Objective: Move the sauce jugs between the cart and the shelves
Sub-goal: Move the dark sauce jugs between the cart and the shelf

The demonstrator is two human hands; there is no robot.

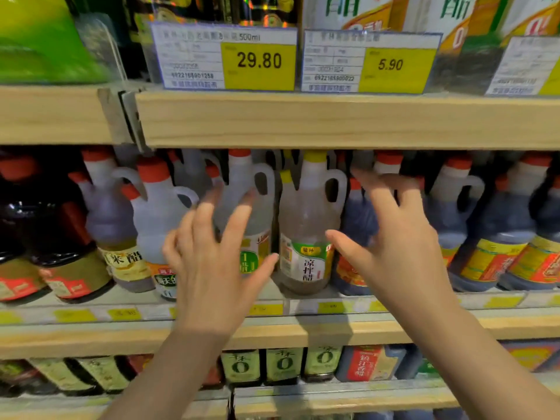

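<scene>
Pale wooden shelf (333, 119) carrying rows of smooth plastic handled jugs, yellow-capped jug (306, 228) standing upright mid-shelf, left hand (212, 268) and right hand (397, 247) flanking it, fingers (239, 219) spreading, gripping nothing.

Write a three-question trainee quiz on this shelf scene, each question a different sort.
1. True or false: the left hand grips a jug by its handle.
2. What colour is the cap of the jug standing between the two hands? A red, B yellow, C green.
3. Fill in: the price tag above the left hand reads ____.

Key: 1 false, both it and the right hand are open with fingers spread, holding nothing; 2 B; 3 29.80.
</scene>
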